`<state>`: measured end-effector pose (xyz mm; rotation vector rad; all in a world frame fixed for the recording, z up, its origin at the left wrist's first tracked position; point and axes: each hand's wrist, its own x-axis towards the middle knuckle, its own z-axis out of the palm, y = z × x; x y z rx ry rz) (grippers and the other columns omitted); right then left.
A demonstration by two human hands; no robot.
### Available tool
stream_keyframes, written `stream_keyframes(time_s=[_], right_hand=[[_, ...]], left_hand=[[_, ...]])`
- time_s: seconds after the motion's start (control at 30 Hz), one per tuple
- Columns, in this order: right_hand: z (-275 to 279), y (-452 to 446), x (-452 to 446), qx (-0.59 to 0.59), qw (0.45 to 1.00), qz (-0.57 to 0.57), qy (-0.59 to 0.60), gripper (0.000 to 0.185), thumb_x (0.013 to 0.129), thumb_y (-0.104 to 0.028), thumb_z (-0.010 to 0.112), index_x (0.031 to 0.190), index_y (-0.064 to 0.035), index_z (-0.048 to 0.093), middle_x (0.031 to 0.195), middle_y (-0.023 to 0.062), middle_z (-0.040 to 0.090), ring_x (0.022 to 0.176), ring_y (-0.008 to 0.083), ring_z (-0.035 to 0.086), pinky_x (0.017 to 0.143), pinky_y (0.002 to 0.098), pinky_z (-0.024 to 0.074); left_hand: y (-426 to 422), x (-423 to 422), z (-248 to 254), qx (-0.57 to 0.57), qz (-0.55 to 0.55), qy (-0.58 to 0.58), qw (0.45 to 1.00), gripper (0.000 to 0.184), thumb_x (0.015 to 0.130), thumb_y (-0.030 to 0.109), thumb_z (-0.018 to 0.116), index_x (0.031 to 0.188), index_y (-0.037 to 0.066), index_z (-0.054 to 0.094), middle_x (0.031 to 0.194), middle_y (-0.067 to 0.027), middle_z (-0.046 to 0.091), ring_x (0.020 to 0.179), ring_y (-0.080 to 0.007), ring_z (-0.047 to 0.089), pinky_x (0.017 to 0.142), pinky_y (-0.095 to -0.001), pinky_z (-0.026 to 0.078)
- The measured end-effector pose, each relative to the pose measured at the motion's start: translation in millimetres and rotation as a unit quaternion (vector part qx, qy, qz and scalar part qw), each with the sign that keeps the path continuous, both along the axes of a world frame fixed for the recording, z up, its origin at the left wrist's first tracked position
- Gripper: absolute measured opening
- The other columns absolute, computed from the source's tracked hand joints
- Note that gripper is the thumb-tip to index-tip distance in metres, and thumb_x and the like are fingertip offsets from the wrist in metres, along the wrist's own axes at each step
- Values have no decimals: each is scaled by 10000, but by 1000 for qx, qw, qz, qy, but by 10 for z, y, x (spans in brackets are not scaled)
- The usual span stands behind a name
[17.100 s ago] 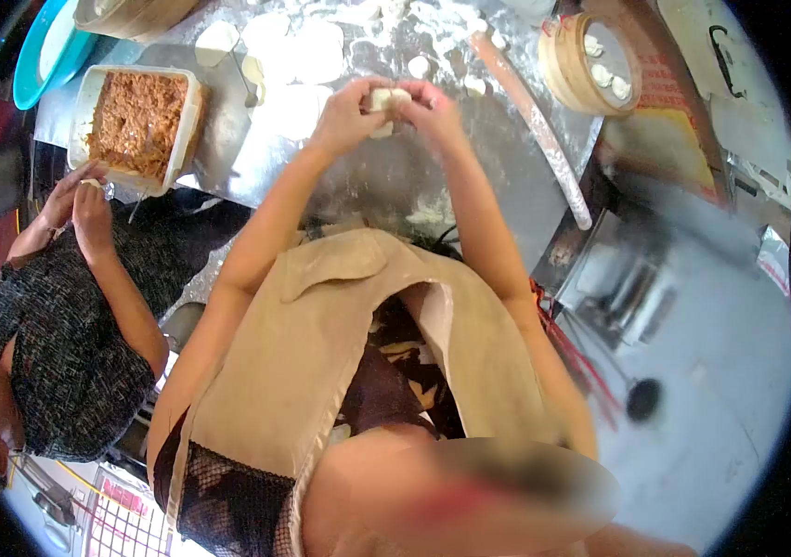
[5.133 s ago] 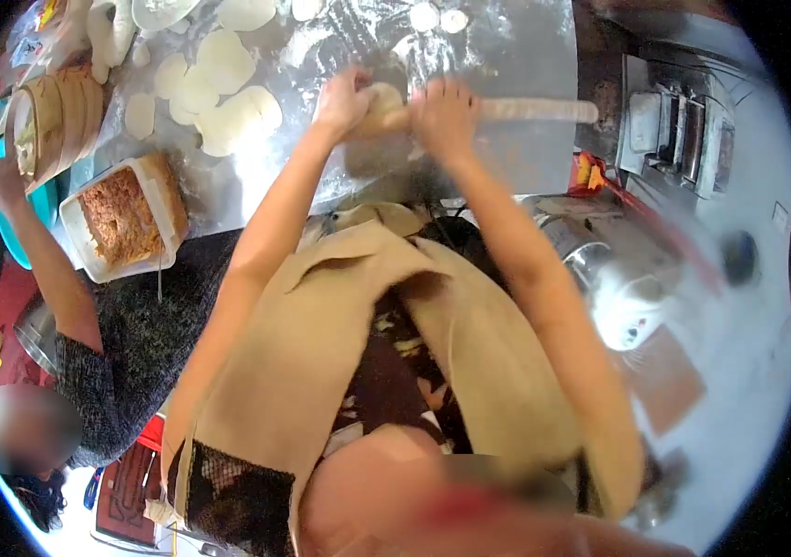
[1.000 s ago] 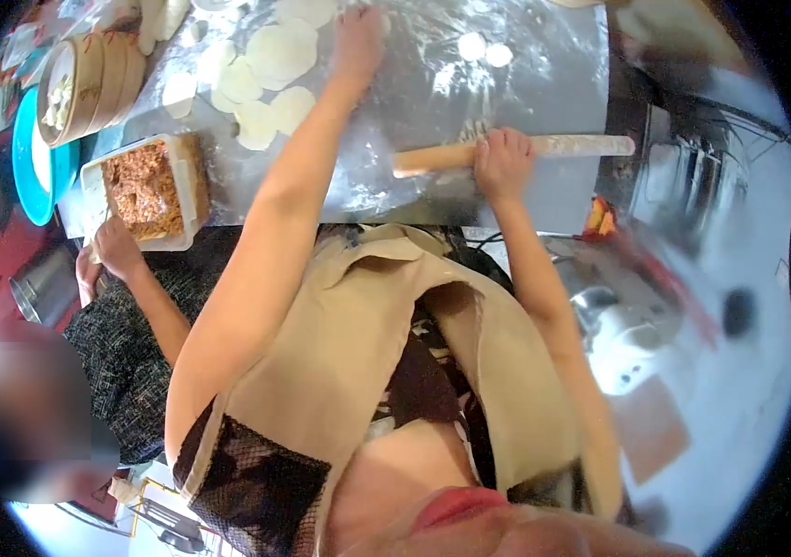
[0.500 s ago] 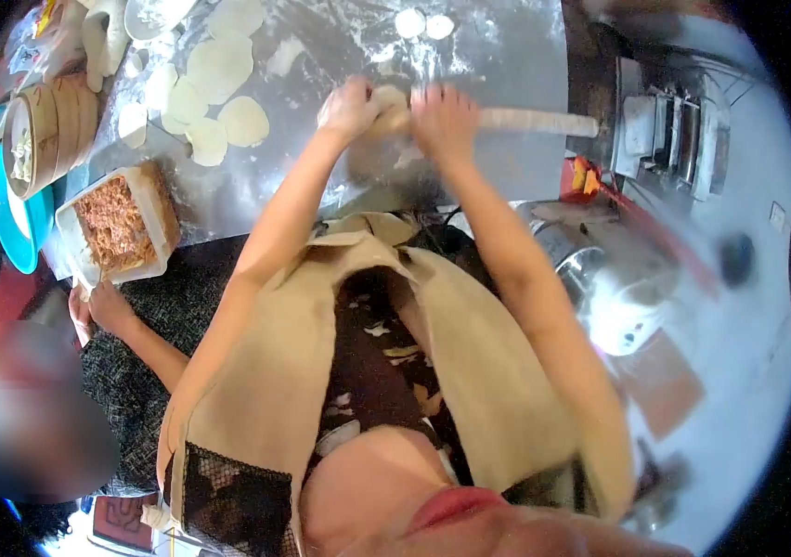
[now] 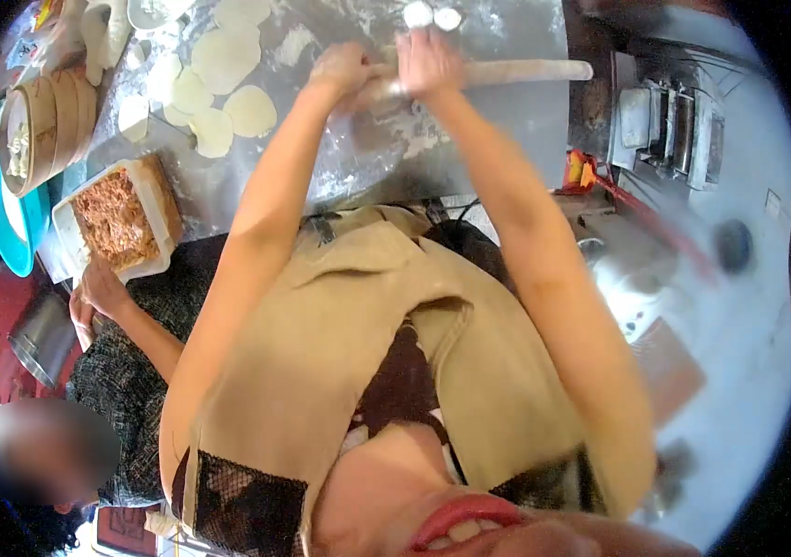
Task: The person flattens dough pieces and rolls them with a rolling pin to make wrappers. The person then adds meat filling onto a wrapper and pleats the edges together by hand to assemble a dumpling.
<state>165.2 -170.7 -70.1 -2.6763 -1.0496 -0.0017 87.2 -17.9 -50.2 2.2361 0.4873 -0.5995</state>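
My right hand point(image 5: 430, 63) lies over a long wooden rolling pin point(image 5: 530, 71), which sticks out to the right on the floured metal table point(image 5: 498, 139). My left hand point(image 5: 342, 68) is beside it, fingers curled at the edge of a pale piece of dough point(image 5: 379, 70) by the pin's left part. Motion blur and the fingers hide most of that dough. Just beyond my right hand are two small white dough pieces point(image 5: 433, 16). Several thin round dough wrappers point(image 5: 226, 61) lie to the left.
At the left are a tub of minced filling point(image 5: 117, 218), bamboo steamers point(image 5: 47, 125) and a teal basin point(image 5: 19, 223). A co-worker's hands point(image 5: 98, 292) are at the tub's near corner. A roller machine point(image 5: 669, 130) stands at the right, near a red-handled tool point(image 5: 590, 172).
Both my hands and the rolling pin have moved farther up the table, away from my body. The co-worker's hand has shifted slightly at the tub's corner.
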Motion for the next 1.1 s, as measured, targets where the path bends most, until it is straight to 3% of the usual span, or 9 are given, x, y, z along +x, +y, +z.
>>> stream_keyframes(time_s=[0.1,0.27,0.47,0.57,0.67,0.7,0.8,0.97,1.1], right_hand=[[58,-469,-462,-40,994,84,-53,310,821,-377,518,892,-91,613,914,128,590,898,286,561,741,453,404],[-166,301,6,77,996,-44,13,264,860,-340,479,881,-117,620,914,133,587,906,292,552,795,462,385],[-91,-334,-442,-90,984,137,-73,268,859,-335,488,809,-103,612,889,130,588,883,286,559,720,411,428],[-135,-89,-345,-35,992,82,-92,280,822,-370,537,797,-99,605,877,132,578,827,288,567,750,422,431],[-56,417,-98,-10,998,-35,-45,281,832,-358,514,841,-90,599,914,127,577,872,309,563,774,452,421],[4,275,-198,-3,998,-37,-51,281,832,-358,514,841,-90,599,914,127,577,872,309,563,774,452,421],[18,-258,-590,-61,993,102,-22,303,845,-361,502,835,-73,596,927,132,581,868,320,563,812,471,412],[-88,530,-279,22,996,10,-84,294,817,-362,559,767,-73,577,822,122,567,790,279,564,726,419,439],[-359,-17,-426,73,965,156,-197,302,814,-378,579,743,-85,561,765,101,558,767,262,560,695,394,430]], left_hand=[[-153,-577,-199,-19,170,-64,983,293,778,297,600,906,39,656,870,-184,652,816,-293,636,725,-399,489],[-227,-263,-222,95,-25,-104,990,318,758,307,597,930,43,641,939,-200,631,906,-364,590,818,-431,463],[-185,-879,-303,0,211,-127,969,255,777,257,581,913,57,661,796,-182,648,775,-316,641,699,-404,491],[-238,-695,-299,127,134,-171,968,251,785,250,575,905,49,663,766,-174,649,740,-304,646,699,-382,489],[181,-325,6,-29,83,18,996,285,793,280,582,875,20,665,916,-190,646,889,-340,611,820,-415,462],[210,-489,-163,1,113,-59,992,295,804,294,579,868,21,672,931,-189,647,891,-335,616,805,-412,465],[-5,-1081,-257,-107,294,-108,944,336,805,336,578,897,28,675,941,-200,639,892,-341,612,805,-418,462],[69,-535,102,37,108,-40,993,340,809,342,564,964,59,676,855,-190,651,804,-297,643,740,-392,477],[303,-935,-197,-37,235,-136,962,356,800,358,580,926,42,685,809,-174,658,741,-259,646,681,-369,481]])
